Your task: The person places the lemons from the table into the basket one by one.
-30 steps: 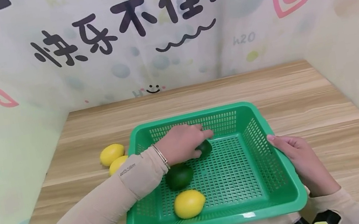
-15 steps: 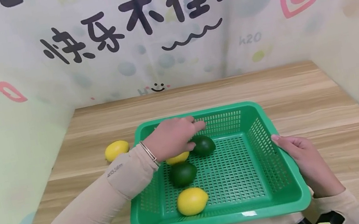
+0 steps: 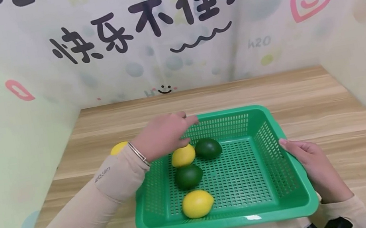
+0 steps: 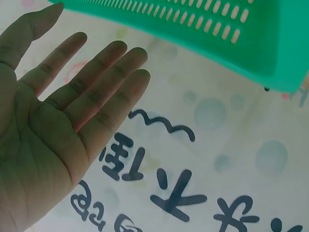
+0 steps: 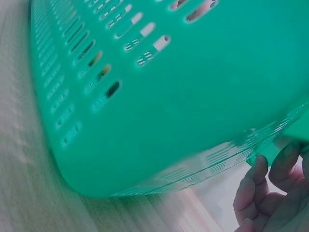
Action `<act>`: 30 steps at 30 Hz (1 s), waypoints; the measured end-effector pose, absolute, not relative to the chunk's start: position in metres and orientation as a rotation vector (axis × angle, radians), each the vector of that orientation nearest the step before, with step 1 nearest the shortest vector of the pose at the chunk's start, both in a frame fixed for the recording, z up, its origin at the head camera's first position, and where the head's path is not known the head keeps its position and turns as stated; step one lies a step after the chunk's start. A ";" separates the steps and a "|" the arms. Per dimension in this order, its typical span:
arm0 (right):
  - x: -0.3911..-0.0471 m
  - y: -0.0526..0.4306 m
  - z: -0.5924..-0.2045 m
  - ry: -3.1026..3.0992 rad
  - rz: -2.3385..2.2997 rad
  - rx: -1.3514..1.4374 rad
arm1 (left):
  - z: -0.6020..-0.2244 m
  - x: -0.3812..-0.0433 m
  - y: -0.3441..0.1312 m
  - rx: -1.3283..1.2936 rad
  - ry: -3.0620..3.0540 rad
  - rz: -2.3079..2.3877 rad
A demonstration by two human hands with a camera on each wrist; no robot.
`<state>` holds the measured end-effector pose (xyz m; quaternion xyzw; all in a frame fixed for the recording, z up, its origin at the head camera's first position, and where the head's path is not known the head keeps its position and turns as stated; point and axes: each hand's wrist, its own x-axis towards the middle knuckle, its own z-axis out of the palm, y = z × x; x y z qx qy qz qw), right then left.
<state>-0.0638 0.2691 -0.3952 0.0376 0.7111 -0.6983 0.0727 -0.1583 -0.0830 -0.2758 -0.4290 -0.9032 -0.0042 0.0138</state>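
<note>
In the head view, a green plastic basket (image 3: 223, 222) stands on the wooden table. Inside it, along the left half, lie a lemon (image 3: 198, 204) at the front, a dark green oval fruit (image 3: 188, 177), a second lemon (image 3: 183, 157) and another dark green fruit (image 3: 208, 148). My left hand (image 3: 164, 135) hovers over the basket's back left corner, just above the second lemon; its palm and spread fingers (image 4: 113, 104) hold nothing in the left wrist view. With my right hand (image 3: 317, 168) I grip the basket's right rim, thumb on top.
Another lemon (image 3: 118, 147) lies on the table (image 3: 88, 134) left of the basket, partly behind my left wrist. A printed cloth wall (image 3: 195, 59) closes off the back, with side walls left and right. A black device (image 3: 332, 225) sits by my right sleeve.
My left hand has put a lemon down in the basket, let go of it and drawn back to the left. My right hand keeps its grip on the rim.
</note>
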 end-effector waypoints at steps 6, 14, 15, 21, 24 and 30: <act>-0.062 0.272 -0.395 2.142 -2.093 0.127 | -0.272 -0.159 -0.092 -1.308 -2.774 -0.017; -0.062 0.273 -0.397 2.163 -2.067 0.137 | -0.273 -0.160 -0.101 -1.275 -2.805 -0.009; -0.062 0.273 -0.397 2.160 -2.071 0.134 | -0.273 -0.160 -0.102 -1.272 -2.809 -0.012; -0.063 0.272 -0.396 2.134 -2.085 0.100 | -0.274 -0.159 -0.112 -1.234 -2.840 -0.021; -0.064 0.270 -0.394 2.134 -2.071 0.108 | -0.275 -0.157 -0.120 -1.213 -2.846 -0.025; -0.064 0.268 -0.393 2.141 -2.060 0.129 | -0.274 -0.153 -0.134 -1.177 -2.831 -0.031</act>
